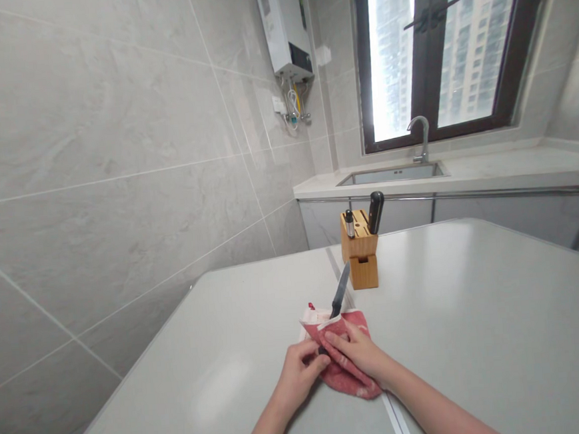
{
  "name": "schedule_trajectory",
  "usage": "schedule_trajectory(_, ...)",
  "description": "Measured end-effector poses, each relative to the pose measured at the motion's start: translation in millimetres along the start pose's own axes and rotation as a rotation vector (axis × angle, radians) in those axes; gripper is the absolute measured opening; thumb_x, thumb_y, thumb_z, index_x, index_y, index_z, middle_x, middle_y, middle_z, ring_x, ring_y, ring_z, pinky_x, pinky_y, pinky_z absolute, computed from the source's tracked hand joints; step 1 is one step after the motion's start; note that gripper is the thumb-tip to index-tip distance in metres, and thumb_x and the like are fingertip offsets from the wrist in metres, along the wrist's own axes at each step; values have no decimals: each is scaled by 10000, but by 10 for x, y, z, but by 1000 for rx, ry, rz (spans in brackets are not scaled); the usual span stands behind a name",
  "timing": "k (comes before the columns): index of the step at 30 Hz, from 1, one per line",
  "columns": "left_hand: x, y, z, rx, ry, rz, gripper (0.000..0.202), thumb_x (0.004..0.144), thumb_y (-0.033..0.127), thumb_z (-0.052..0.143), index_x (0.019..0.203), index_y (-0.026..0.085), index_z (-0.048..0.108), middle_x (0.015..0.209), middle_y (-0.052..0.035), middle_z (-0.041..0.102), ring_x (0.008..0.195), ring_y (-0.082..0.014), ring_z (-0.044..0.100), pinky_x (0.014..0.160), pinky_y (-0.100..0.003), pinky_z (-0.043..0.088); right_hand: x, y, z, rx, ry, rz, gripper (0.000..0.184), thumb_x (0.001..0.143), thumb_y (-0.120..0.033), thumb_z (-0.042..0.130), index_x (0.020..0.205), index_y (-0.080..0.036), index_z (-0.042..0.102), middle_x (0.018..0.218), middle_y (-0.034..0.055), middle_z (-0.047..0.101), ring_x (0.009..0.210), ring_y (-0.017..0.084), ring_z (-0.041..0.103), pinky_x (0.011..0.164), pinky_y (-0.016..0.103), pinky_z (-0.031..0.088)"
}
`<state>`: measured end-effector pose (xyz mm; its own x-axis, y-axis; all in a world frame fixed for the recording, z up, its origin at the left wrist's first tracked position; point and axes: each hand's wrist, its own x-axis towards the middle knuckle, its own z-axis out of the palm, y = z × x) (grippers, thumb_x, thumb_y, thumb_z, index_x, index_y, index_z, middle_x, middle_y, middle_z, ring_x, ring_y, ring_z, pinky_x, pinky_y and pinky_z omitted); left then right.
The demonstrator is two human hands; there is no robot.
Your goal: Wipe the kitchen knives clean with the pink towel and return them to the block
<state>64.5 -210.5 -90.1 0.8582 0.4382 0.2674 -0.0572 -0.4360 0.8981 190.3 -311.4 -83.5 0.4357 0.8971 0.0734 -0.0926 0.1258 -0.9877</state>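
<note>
A kitchen knife (342,289) points up and away from me, its dark blade rising out of a red and white cloth (349,376). My left hand (300,370) is closed round the knife's black handle end, which shows a little between thumb and fingers. On the right, my right hand (359,352) grips the cloth, folded over the middle of the knife and hiding part of it. Just beyond the blade tip stands a wooden knife block (364,271), with a large black-handled knife (376,212) and a smaller dark and silver handle (349,224) in its top.
The pale table (238,328) spreads out under my hands, with a seam running lengthwise. Behind it is a counter with a sink (391,174) and a faucet (420,138) below a window. A water heater (285,30) hangs on the tiled wall.
</note>
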Motion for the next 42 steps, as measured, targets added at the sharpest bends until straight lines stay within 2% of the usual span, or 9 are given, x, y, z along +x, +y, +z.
schedule_trajectory(3, 2, 5, 6, -14, 0, -12, 442, 789, 507, 509, 603, 112, 582, 574, 3, 448, 574, -122, 378, 535, -212, 304, 11, 32, -3, 70, 27, 98, 376, 725, -501, 596, 898, -168, 577, 738, 43, 690, 636, 199, 651, 554, 321, 526)
schedule_trajectory(5, 5, 16, 11, -8, 8, -18, 434, 807, 483, 493, 569, 122, 526, 562, 18, 395, 562, -112, 348, 522, -210, 275, 20, 43, -7, 113, 35, 132, 383, 727, -509, 587, 902, -169, 579, 745, 48, 690, 631, 208, 653, 518, 323, 525)
schedule_trajectory(9, 7, 36, 16, 13, 35, -32, 437, 817, 471, 478, 527, 148, 425, 558, 38, 316, 546, -102, 304, 505, -213, 234, 48, 33, -16, 152, 69, 76, 383, 727, -494, 600, 892, -150, 615, 747, 63, 704, 686, 217, 661, 646, 356, 530)
schedule_trajectory(13, -2, 13, 9, 18, 57, -44, 429, 822, 456, 475, 525, 156, 399, 554, 43, 295, 540, -101, 297, 502, -217, 221, 79, 7, -4, 269, 160, 50, 369, 714, -495, 614, 873, -163, 631, 774, 61, 715, 764, 240, 665, 765, 389, 508)
schedule_trajectory(17, -2, -26, 3, 28, 86, -55, 412, 828, 434, 473, 531, 159, 395, 546, 46, 282, 536, -101, 295, 502, -220, 213, 108, 10, 3, 396, 156, 27, 312, 730, -476, 611, 832, -182, 630, 813, 51, 715, 789, 241, 665, 767, 375, 508)
schedule_trajectory(21, -5, -9, -2, 17, 120, -57, 412, 828, 437, 469, 532, 163, 383, 544, 45, 284, 539, -103, 299, 505, -219, 223, 122, 20, -16, 465, 114, 5, 324, 753, -476, 587, 890, -184, 614, 807, 50, 710, 764, 242, 668, 771, 392, 505)
schedule_trajectory(34, -20, -6, -26, -56, 230, -110, 433, 831, 485, 459, 544, 162, 424, 520, 48, 346, 499, -99, 326, 480, -215, 237, 139, -2, -41, 457, 129, 23, 402, 756, -501, 566, 983, -170, 579, 879, 77, 711, 868, 264, 662, 808, 409, 502)
schedule_trajectory(42, -15, -1, -41, -101, 291, -101, 413, 844, 453, 456, 559, 154, 457, 514, 47, 367, 497, -99, 332, 481, -211, 243, 159, 32, -80, 425, 166, 27, 465, 726, -515, 591, 1021, -155, 578, 935, 93, 710, 900, 272, 655, 827, 419, 497)
